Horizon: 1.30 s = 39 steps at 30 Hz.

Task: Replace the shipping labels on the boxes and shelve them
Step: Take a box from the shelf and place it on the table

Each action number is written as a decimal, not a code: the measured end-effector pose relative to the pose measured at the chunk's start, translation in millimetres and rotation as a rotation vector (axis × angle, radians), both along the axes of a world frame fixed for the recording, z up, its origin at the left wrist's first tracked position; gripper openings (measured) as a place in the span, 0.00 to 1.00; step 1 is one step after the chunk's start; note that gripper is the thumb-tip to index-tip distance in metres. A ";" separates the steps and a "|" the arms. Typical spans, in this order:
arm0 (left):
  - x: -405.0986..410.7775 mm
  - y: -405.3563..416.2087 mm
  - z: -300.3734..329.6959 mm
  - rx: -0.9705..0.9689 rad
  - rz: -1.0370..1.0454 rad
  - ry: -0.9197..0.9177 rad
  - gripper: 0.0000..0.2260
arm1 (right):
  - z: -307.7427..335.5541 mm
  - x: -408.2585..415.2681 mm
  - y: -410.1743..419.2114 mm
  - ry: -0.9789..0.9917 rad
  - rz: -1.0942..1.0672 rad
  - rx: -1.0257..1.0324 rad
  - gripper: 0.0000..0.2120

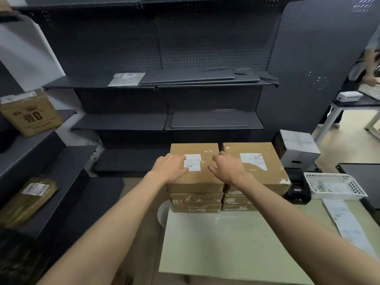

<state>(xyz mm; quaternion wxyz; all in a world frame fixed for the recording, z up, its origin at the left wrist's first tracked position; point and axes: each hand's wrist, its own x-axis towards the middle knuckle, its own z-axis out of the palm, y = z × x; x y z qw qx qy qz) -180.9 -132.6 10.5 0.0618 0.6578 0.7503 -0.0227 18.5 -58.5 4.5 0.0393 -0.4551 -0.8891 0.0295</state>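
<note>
Two stacks of flat brown boxes stand side by side at the far end of the pale table (pixel 226 243). The top left box (pixel 197 177) carries a small white label (pixel 192 162). My left hand (pixel 169 166) lies flat on that box with its fingertips on the label's left edge. My right hand (pixel 225 167) hovers over the seam between the stacks, fingers loosely curled, holding nothing. The top right box (pixel 259 167) bears a larger white label (pixel 253 160) and torn patches of old tape.
Dark metal shelving (pixel 160 122) fills the wall behind the table, with a white packet (pixel 126 79) on one shelf. A white basket (pixel 335 185) and a black label printer (pixel 297 191) sit to the right. Paper strips (pixel 345 221) lie on the table's right edge. Brown cartons rest on left shelves.
</note>
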 end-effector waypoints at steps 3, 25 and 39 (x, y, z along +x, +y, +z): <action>-14.8 16.4 -26.3 -0.036 0.042 -0.038 0.21 | -22.9 -11.7 18.2 -0.023 -0.036 -0.055 0.20; -78.4 97.6 -150.1 -0.077 0.693 -0.771 0.26 | -115.9 -52.1 108.7 0.263 -0.529 -0.620 0.26; -60.7 33.9 -124.1 0.049 0.710 -0.758 0.23 | -103.7 -21.0 66.1 0.526 -0.497 -0.629 0.20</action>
